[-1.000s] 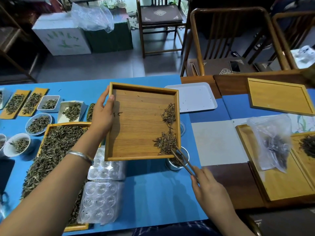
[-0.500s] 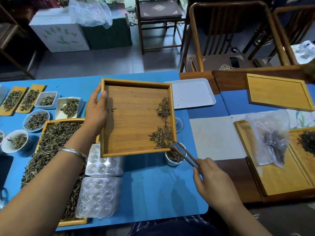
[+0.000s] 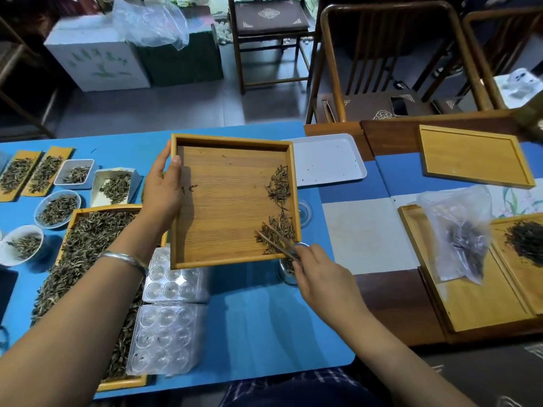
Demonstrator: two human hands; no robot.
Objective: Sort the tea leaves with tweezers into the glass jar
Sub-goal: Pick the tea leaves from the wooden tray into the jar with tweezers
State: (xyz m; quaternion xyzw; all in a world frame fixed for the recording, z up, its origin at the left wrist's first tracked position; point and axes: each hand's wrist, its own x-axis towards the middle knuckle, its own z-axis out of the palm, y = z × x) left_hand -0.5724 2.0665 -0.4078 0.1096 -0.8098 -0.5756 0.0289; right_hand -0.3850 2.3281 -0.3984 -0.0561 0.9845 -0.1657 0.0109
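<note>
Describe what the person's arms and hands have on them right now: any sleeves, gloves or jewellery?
Both forearms are bare, with no sleeves in view and no gloves. The left hand has a plain silver bangle round its wrist. The right hand shows no ring, watch or band.

My right hand (image 3: 326, 277) and the tray (image 3: 205, 261) cover most of the jar (image 3: 286, 273), so I see only a sliver of glass and cannot tell how full it is. My fingers hide the rear of the tweezers (image 3: 276, 240), and whether the tips pinch a leaf among the leaves (image 3: 279, 227) is too fine to tell. My left hand (image 3: 161, 189) hides the tray's left rim; its fingers are underneath, out of sight. A second glass (image 3: 305, 211) peeks from behind the tray's right wall. My left arm covers part of the big tray (image 3: 88, 211). The left edge cuts off a white bowl (image 3: 17, 245).
</note>
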